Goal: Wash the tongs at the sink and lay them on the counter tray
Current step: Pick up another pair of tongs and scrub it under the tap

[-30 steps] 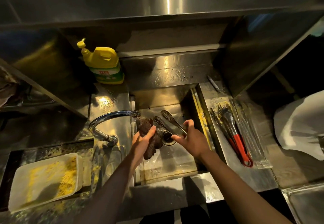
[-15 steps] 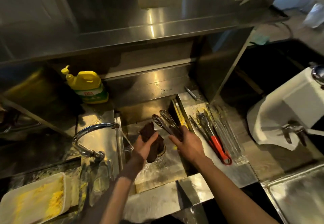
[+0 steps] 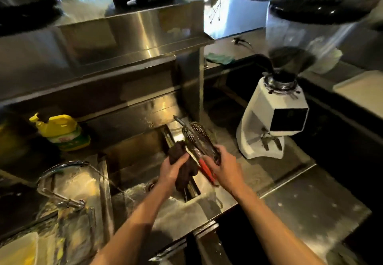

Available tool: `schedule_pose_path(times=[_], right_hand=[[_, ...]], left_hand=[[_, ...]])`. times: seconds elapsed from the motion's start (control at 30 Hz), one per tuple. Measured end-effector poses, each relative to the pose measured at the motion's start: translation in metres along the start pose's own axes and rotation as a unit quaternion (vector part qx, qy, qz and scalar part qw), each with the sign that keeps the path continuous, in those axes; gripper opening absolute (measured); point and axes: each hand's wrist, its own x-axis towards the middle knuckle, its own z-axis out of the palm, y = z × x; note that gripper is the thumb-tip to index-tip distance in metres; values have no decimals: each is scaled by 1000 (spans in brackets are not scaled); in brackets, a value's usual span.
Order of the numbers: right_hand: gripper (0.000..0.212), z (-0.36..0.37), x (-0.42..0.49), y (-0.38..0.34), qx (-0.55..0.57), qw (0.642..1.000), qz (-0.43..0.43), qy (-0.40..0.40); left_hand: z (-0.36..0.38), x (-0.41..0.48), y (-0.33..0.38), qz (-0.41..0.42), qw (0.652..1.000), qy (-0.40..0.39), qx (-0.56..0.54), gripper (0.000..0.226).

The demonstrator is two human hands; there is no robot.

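A: Where are the tongs (image 3: 199,140)?
B: Just right of the frame's middle, in the person's right hand (image 3: 222,166). That hand is closed around their handle end, and the two perforated heads point toward 11 o'clock, pressed close together, over the counter at the sink's right edge.

A: And the other hand?
B: The left hand (image 3: 173,168) is clenched on a dark cloth (image 3: 182,169), which hangs down over the right rim of the sink (image 3: 132,161). The cloth touches the tongs low on their near side.

A: What lies beneath them?
B: A second pair with red handles (image 3: 206,170) shows between the two hands, lying on the counter tray (image 3: 207,183); much of it is hidden by the cloth and the right hand.

A: Anything else nearby?
B: At 9 o'clock from the hands a yellow soap bottle (image 3: 62,132) stands behind the sink. At 8 o'clock the curved tap (image 3: 62,169) reaches toward the basin. At 3 o'clock a white coffee grinder (image 3: 273,117) stands on the counter, well apart from the tongs.
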Motion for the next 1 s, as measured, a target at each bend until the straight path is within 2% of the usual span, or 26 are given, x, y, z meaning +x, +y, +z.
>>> schedule_pose_path(times=[0.27,0.43,0.73,1.0], right_hand=[[49,-114,-53,73,51,992,82,76],[43,-178,-103,118,52,977,146,144],[50,-260,-194,179,54,929,263,254],[45,-293,-236,198,51,882,328,335]], left_hand=[[122,-52,-16,12,987,-143,67,36],[205,-91,-36,7,971,-224,85,24],[322,-159,-69,-12,912,-385,141,28],[379,-183,-94,-36,849,-498,171,35]])
